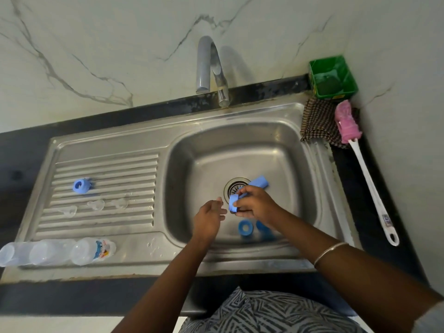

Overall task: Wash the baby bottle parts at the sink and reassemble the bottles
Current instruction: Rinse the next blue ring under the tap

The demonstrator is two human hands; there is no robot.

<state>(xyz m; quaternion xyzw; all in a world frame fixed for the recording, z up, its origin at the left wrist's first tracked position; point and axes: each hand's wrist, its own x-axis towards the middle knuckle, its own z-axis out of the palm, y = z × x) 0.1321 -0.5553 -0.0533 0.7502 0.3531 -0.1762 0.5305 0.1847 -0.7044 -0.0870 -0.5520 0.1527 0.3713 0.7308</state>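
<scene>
Over the steel sink basin point(199, 164), my right hand point(255, 204) grips a light blue bottle ring point(233, 203). My left hand point(209, 218) hovers just left of it with relaxed fingers and holds nothing. A blue cap point(259, 183) lies by the drain point(236, 187). Another blue ring point(245, 227) sits on the basin floor, and a further blue part point(264, 230) shows partly under my right forearm. On the ribbed drainboard point(105, 169) stand a blue ring point(81, 186) and three clear teats point(96, 205). Three clear bottles point(57, 251) lie at the front left.
The grey tap point(211, 68) arches over the back of the basin. At the right, a pink bottle brush point(360, 164) with a white handle lies on a checked cloth point(317, 121). A green tub point(332, 76) stands in the back corner.
</scene>
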